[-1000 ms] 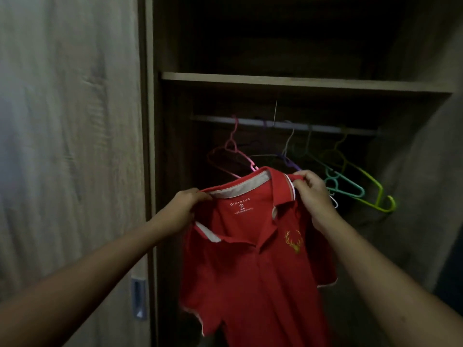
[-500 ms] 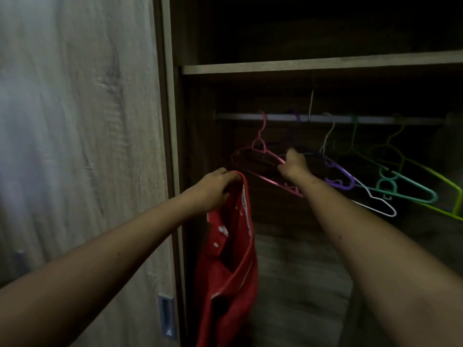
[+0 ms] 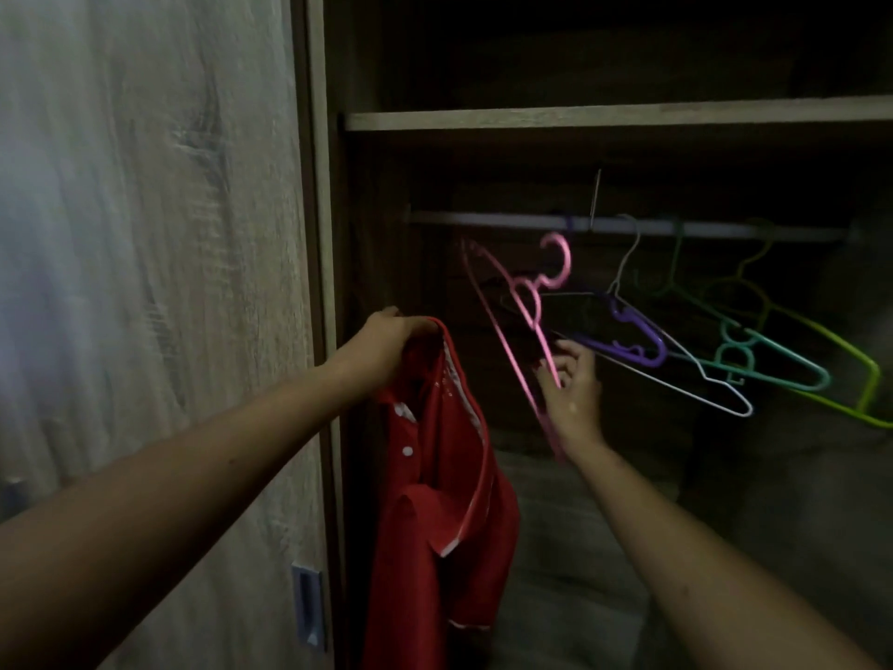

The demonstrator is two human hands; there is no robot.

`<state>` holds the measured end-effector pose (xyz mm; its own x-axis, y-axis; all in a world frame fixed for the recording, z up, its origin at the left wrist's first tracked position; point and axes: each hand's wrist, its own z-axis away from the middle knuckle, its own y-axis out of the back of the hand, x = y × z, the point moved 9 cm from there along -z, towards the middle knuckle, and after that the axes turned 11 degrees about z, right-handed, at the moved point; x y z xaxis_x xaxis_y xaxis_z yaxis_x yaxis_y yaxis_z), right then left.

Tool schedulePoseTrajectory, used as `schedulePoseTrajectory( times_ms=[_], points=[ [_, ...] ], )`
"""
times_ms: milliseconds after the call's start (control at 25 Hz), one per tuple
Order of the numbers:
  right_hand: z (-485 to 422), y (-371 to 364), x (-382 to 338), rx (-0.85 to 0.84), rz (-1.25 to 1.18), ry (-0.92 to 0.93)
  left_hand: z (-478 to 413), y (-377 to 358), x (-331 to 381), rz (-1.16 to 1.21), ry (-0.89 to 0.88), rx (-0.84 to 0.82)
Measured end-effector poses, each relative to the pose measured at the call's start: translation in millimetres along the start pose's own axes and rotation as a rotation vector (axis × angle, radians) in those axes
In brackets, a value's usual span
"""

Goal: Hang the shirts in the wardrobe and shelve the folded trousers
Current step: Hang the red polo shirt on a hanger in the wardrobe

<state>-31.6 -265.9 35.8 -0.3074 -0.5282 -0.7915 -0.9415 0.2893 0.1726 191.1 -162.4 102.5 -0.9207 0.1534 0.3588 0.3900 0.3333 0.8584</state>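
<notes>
So left hand [image 3: 386, 338] grips the red shirt [image 3: 444, 476] by its collar, right hand [image 3: 572, 384] pinches the tilted pink hanger [image 3: 565, 261] just below the rail [image 3: 483, 219]

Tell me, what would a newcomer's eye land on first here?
The bright red shirt, hanging limp from the left hand at the wardrobe's left edge, stands out most in the dim light. Just right of it, the right hand grips a pink hanger, tilted with its hook below the rail. Further right, other coloured hangers hang from that rail.
</notes>
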Motion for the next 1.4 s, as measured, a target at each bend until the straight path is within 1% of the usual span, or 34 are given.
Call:
schedulePoseTrajectory(
  times_ms=[80,160,200,280,360,400,480,600,640,720,800,880,960,1040,1080,1120,1160,1240,1280,1400],
  points=[
    [5,4,11,-0.031,0.062,-0.05,-4,0,4,-0.025,-0.059,0.007],
    [9,23,8,0.01,0.158,0.0,-6,-9,7,-0.018,-0.041,-0.033],
    [13,32,7,0.024,0.135,0.01,-6,-14,9,0.016,-0.02,-0.05],
    [27,50,-5,0.015,-0.058,0.003,-5,-23,15,0.091,-0.004,-0.07],
    [37,67,-30,0.017,-0.261,0.041,-3,-29,25,0.099,-0.016,-0.076],
    [40,71,-45,0.014,-0.313,0.07,-1,-30,32,0.098,-0.031,-0.07],
    [49,70,-66,-0.006,-0.333,0.12,1,-29,47,0.135,-0.058,-0.072],
    [66,64,-72,-0.002,-0.39,0.111,5,-33,57,0.229,-0.053,-0.113],
    [70,62,-73,-0.005,-0.43,0.1,7,-35,57,0.282,-0.032,-0.14],
    [76,58,-76,-0.019,-0.464,0.098,14,-42,53,0.461,0.027,-0.213],
    [81,55,-74,-0.011,-0.42,0.12,21,-45,58,0.659,0.038,-0.289],
    [87,52,-53,-0.038,-0.357,0.084,24,-33,63,0.76,-0.006,-0.288],
    [91,53,-16,-0.126,-0.203,0.052,26,-15,56,0.811,-0.009,-0.241],
    [94,55,17,-0.274,-0.025,0.063,28,0,44,0.827,-0.01,-0.223],
    [95,57,25,-0.348,0.047,0.083,27,3,36,0.766,-0.034,-0.231],
    [96,60,28,-0.408,0.113,0.105,27,2,30,0.645,-0.057,-0.249],
    [96,62,27,-0.457,0.17,0.138,25,-3,21,0.474,-0.072,-0.261],
    [96,69,18,-0.503,0.308,0.231,23,-13,5,0.13,-0.088,-0.248],
    [94,74,13,-0.501,0.389,0.284,22,-21,-2,0.007,-0.102,-0.253],
    [93,76,16,-0.514,0.653,0.382,28,-33,1,-0.152,-0.155,-0.297]
  ],
)
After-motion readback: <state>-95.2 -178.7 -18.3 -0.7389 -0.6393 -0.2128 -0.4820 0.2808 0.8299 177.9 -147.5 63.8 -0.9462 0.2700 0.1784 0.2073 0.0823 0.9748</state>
